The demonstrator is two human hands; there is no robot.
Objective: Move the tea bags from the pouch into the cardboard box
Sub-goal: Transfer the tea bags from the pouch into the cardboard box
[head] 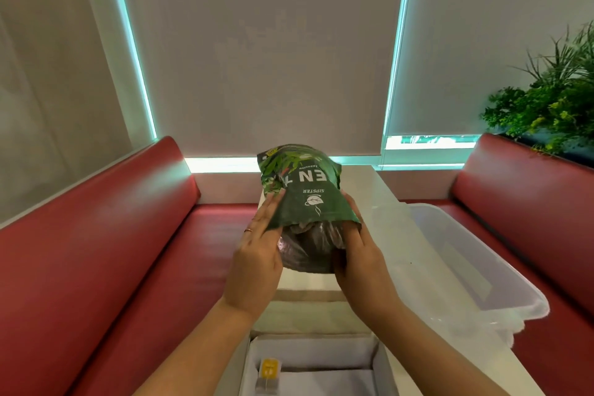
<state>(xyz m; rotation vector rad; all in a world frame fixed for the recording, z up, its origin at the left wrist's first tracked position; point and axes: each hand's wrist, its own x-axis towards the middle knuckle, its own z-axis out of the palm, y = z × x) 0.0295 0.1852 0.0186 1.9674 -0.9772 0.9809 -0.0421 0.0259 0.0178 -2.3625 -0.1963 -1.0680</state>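
A green tea pouch (302, 190) with leaf print is held up over the white table (379, 199), its open mouth turned toward me and showing a dark foil inside. My left hand (257, 254) grips the pouch's left edge. My right hand (356, 254) holds the right edge, with fingers reaching into the opening. Below, at the near edge, stands the open cardboard box (382, 360) with a pale lining. One tea bag (269, 374) with a yellow tag lies in its left corner. Other tea bags inside the pouch are hidden.
A clear plastic tub (475, 267) sits on the table's right side. Red bench seats (112, 251) flank the table on both sides. A green plant (553, 100) stands behind the right bench. Window blinds fill the wall ahead.
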